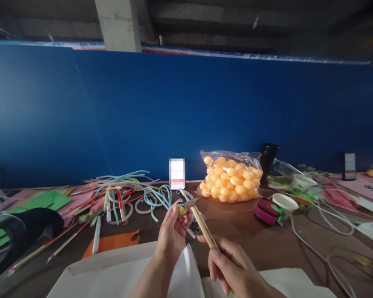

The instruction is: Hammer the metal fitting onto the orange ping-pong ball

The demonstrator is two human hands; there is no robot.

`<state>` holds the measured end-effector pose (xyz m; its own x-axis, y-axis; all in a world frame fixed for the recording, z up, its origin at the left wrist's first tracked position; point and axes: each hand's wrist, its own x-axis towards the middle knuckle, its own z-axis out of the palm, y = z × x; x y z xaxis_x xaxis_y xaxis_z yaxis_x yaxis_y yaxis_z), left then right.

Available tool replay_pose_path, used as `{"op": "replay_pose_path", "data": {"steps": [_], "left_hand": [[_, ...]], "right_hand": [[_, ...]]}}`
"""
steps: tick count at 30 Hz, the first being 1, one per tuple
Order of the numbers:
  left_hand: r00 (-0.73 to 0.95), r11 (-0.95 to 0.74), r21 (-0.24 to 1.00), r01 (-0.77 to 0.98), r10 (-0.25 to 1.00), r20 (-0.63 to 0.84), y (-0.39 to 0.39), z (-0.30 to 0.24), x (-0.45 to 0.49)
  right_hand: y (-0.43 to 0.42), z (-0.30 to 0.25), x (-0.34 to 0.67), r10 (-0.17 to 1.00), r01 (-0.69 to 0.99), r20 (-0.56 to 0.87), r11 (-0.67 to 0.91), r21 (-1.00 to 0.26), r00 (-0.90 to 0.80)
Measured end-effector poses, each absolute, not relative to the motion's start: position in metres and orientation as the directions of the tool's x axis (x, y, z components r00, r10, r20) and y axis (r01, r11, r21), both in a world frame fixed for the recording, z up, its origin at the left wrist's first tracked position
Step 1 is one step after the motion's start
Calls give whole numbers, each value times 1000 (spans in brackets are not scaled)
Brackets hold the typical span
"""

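Observation:
My left hand (170, 231) is closed around a small rounded thing (182, 209), yellowish with a dark shiny top, held between thumb and fingers; its kind I cannot make out. In my right hand (233, 263) is a hammer (207, 231), gripped by its light wooden handle. The pointed hammer head is right beside the rounded thing; whether they touch I cannot tell. Behind the handle, partly hidden, a small box (194, 227) contains little dark metal pieces. White paper (127, 269) lies under my forearms.
A clear bag of orange balls (233, 180) stands at the back, near a black bottle (269, 159). Paper cups (285, 203), a purple pouch (267, 212) and white cables (317, 252) are to the right. Balloon-like tubes (157, 196) and orange paper (112, 242) lie left.

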<state>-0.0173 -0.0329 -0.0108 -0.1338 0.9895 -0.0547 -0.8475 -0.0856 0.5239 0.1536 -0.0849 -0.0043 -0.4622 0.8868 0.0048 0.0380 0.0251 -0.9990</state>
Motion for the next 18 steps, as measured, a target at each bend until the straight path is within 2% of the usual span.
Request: {"op": "replay_pose_path", "data": {"steps": [5, 18], "left_hand": [[-147, -104, 541, -835, 988, -38, -33, -11, -17], [-161, -119, 547, -829, 987, -29, -31, -13, -18]], "right_hand": [[-86, -4, 152, 888, 60, -30, -3, -998, -458], [-86, -2, 152, 894, 67, -1, 33, -997, -448]]}}
